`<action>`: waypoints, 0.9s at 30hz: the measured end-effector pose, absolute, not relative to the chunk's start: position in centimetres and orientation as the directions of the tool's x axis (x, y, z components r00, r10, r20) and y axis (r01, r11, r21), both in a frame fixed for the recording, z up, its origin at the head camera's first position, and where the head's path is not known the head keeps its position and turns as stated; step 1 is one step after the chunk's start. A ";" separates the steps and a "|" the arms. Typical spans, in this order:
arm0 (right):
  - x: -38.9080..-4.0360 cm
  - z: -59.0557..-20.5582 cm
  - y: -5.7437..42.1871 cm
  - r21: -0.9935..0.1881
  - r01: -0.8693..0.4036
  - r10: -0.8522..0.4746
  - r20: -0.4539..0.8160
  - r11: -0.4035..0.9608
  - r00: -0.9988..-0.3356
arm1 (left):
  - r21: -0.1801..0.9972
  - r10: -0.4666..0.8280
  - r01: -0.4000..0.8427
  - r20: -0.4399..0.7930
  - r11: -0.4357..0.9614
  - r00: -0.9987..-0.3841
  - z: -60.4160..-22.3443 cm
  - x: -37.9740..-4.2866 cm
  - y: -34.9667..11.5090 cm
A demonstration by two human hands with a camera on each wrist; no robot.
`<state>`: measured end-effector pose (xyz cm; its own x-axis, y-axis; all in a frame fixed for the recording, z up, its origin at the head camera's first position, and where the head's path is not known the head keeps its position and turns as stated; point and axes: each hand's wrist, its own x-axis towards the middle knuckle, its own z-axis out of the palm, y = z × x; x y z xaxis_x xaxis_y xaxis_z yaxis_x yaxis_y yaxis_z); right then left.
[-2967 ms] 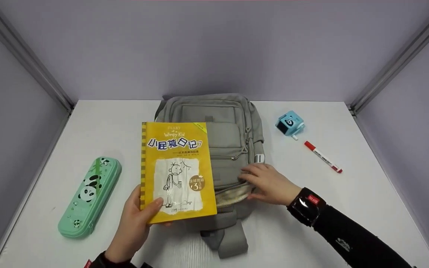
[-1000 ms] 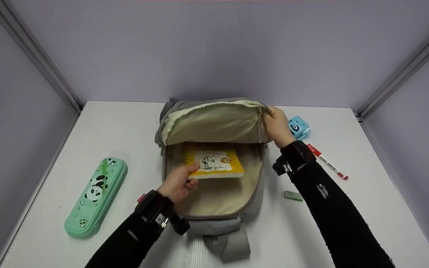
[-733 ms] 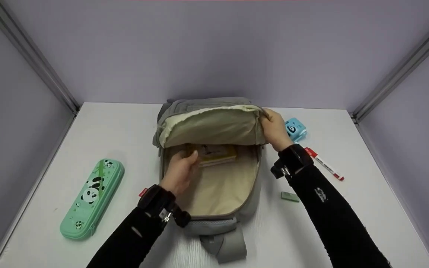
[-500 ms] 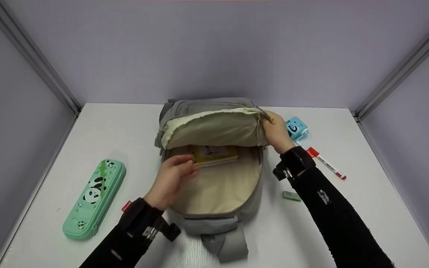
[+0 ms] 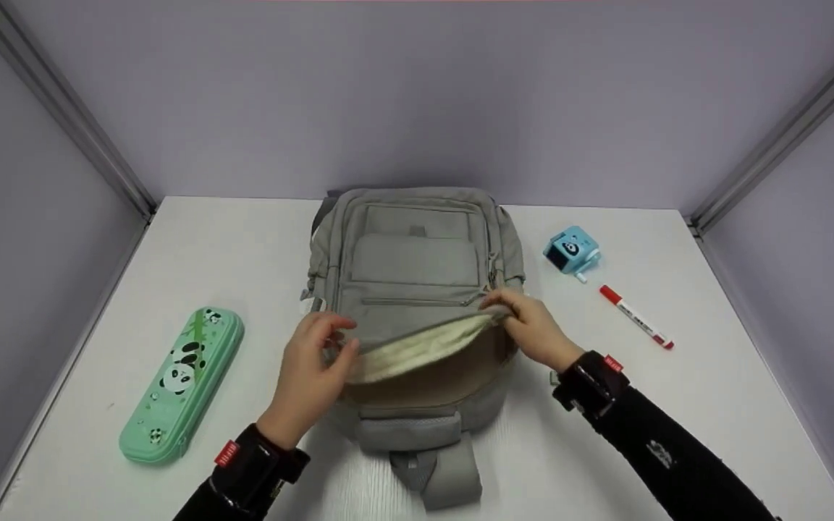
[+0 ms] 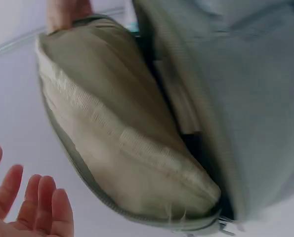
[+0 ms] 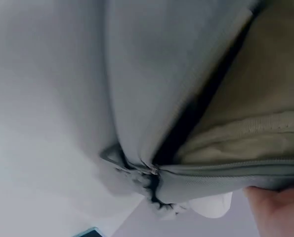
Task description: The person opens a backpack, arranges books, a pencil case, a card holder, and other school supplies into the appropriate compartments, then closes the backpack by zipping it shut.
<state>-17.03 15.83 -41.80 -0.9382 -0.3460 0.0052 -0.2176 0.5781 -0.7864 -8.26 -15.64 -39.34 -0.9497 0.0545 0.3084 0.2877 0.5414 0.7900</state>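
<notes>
A grey backpack [image 5: 417, 260] lies on the white table, its main compartment partly unzipped at the near end. My right hand [image 5: 536, 329] pinches the edge of its front flap [image 5: 424, 351], which hangs low over the opening. In the right wrist view, fingers [image 7: 280, 210] lie at the flap's zipper edge. My left hand [image 5: 312, 373] is by the flap's left side, fingers spread and slightly bent. From the left wrist view, these fingers [image 6: 43, 202] are apart from the fabric and hold nothing. The yellow book inside is hidden in the head view.
A green panda pencil case [image 5: 182, 387] lies to the left. On the right are a blue crank pencil sharpener [image 5: 571, 251] and a red-capped marker [image 5: 636, 317]. A small green block is mostly covered by the right wrist. Panels [image 5: 417, 94] enclose the table.
The yellow book went into the backpack, and my left hand let go and drew back. My right hand has brought the raised flap down toward me, covering the book.
</notes>
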 end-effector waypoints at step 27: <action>-11.6 -47.5 17.6 -0.626 -0.419 -0.524 0.019 0.658 -0.852 | 0.455 0.399 0.462 0.233 0.762 -0.887 -47.3 -3.8 -13.6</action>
